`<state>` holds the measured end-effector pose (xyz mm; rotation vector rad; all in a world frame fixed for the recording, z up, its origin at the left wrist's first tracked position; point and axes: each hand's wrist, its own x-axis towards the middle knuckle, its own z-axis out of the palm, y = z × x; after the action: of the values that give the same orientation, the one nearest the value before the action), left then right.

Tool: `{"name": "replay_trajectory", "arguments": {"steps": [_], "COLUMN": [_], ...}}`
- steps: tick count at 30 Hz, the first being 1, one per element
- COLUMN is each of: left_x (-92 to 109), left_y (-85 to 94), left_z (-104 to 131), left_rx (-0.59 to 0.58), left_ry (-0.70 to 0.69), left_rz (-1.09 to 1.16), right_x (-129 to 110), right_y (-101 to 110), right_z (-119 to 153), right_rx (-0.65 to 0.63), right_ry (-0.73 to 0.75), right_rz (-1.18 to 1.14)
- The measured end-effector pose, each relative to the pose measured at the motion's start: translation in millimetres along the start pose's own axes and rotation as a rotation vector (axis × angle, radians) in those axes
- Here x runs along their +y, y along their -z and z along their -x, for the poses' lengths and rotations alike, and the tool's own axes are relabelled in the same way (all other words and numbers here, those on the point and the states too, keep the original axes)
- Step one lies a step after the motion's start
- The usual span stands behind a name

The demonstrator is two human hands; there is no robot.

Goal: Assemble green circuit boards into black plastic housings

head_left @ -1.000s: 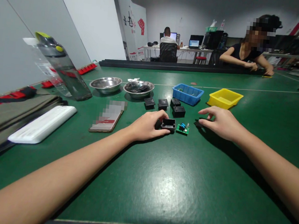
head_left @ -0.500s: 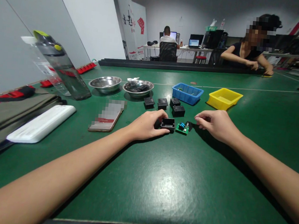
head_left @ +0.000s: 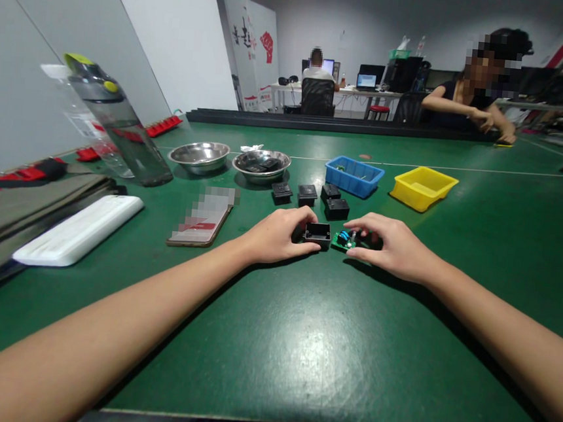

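My left hand (head_left: 279,236) is closed around a small black plastic case (head_left: 317,236) on the table, its open side facing me. Thumb and fingers grip the case's left end. Just right of it lies a green circuit board (head_left: 341,241) with blue and silvery components. My right hand (head_left: 389,245) has its thumb at the board's near edge and its fingertips at the far edge, gripping it from the right. Some of the board and a dark piece behind it are hidden by these fingers. Behind my hands stand several closed black cases (head_left: 307,195).
Two metal bowls (head_left: 199,156) stand at the back left, one with black parts inside. A blue bin (head_left: 353,178) and a yellow bin (head_left: 424,189) sit at the back right. A phone (head_left: 205,217), a white slab (head_left: 80,229) and a bottle (head_left: 126,128) lie leftward. A co-worker sits across.
My right hand has moved left, opened its fingers and come around the circuit board. My left hand and the black case have stayed put.
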<state>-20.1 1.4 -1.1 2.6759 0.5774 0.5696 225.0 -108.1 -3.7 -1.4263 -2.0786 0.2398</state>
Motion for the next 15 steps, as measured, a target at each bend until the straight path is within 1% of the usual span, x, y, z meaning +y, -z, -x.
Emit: {"name": "replay_trajectory", "arguments": {"steps": [3,5,9,12,15], "left_x": [-0.2,-0.4,-0.8,-0.6,0.3], "left_y": [-0.2,-0.7,-2.0,-2.3,-1.6], "left_z": [0.2,0.2,-0.2,-0.5,-0.3], "left_rx": [0.004,0.020,0.049,0.053,0.061], "left_ry": [-0.008,-0.015,-0.034,-0.044,-0.054], "left_rz": [-0.005,0.000,0.026,0.039,0.042], "right_x": [-1.9,-2.8,-4.5,-6.9,-11.3], "right_y": [-6.3,-7.5,-3.8,-0.6,0.0], "right_z": [-1.0,-1.7,-1.6,-0.5,0.9], "right_rx": [-0.015,-0.002,0.074,0.138,0.171], "right_ry": [-0.007,-0.023,-0.026,0.004,0.045], "right_rz": [0.021,0.025,-0.002,-0.028,-0.046]}}
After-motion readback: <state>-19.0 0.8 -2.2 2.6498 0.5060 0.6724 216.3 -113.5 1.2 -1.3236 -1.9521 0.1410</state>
